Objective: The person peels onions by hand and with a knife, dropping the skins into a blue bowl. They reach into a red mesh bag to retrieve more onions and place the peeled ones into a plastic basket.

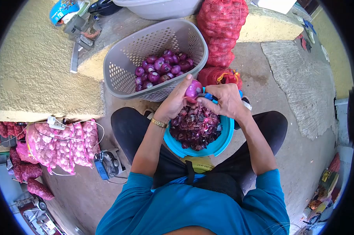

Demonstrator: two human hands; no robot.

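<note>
My left hand [174,102], with a watch [159,123] at the wrist, is closed around a purple-red onion [193,89]. In my right hand [227,101] is a small blue-handled knife [206,96], held against the onion's right side; its blade is mostly hidden. Below both hands, a turquoise basin [224,137] between my legs holds a heap of dark red onion skins [194,127]. Just beyond stands a grey perforated laundry basket [120,88], with many peeled purple onions [165,68] at its bottom.
Red mesh sacks of onions [221,31] stand right of the basket, against a low ledge [263,27]. Pink net bags of garlic [65,145] lie at left, near a power strip [56,122] and cable. A blue-and-grey device [106,163] sits by my left knee.
</note>
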